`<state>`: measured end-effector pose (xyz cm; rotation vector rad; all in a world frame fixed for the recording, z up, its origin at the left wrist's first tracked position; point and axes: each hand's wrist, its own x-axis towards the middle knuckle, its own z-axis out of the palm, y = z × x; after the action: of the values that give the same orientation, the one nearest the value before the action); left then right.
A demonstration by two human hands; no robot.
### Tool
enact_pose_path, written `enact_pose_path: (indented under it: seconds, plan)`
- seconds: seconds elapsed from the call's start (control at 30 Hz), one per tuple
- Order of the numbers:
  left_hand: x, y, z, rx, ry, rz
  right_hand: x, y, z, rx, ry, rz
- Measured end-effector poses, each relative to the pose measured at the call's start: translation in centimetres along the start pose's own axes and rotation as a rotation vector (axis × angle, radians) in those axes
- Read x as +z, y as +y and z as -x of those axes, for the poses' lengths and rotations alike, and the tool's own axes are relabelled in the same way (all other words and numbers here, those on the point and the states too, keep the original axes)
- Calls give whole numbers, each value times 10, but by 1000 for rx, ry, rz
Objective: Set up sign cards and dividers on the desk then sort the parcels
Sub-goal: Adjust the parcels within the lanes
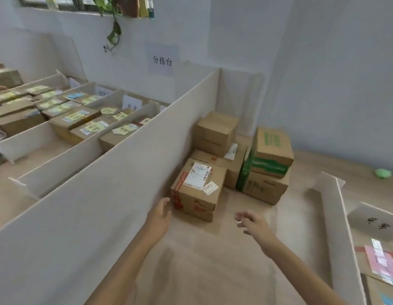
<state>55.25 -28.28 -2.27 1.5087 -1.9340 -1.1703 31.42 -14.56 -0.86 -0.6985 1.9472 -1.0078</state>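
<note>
Empty, fingers loose and apart: left hand (160, 213) just short of parcel (197, 190), right hand (251, 222) near, blurred. On parcel: printed label, unreadable; handwritten tag, unclear. Beyond: stacked boxes (268, 164). Left: divider (116, 183). Wall sign (162, 60): "分拣台". Right: card (376, 225), writing illegible.

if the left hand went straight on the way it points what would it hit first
Probably the nearest cardboard box, at its left front corner; the left hand is close to it. The white divider runs alongside, not across.
</note>
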Motion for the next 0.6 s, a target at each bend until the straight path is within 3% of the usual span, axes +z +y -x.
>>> enact_pose_path:
  seconds: [0.27, 0.43, 0.6]
  plan:
    - [44, -14, -101, -159, -77, 180, 62, -20, -90, 203, -74, -194]
    - [47, -22, -72, -180, 0, 286, 64, -11, -77, 244, 37, -200]
    - [44, -15, 6, -194, -57, 384, 42, 27, -19, 265, 101, -306]
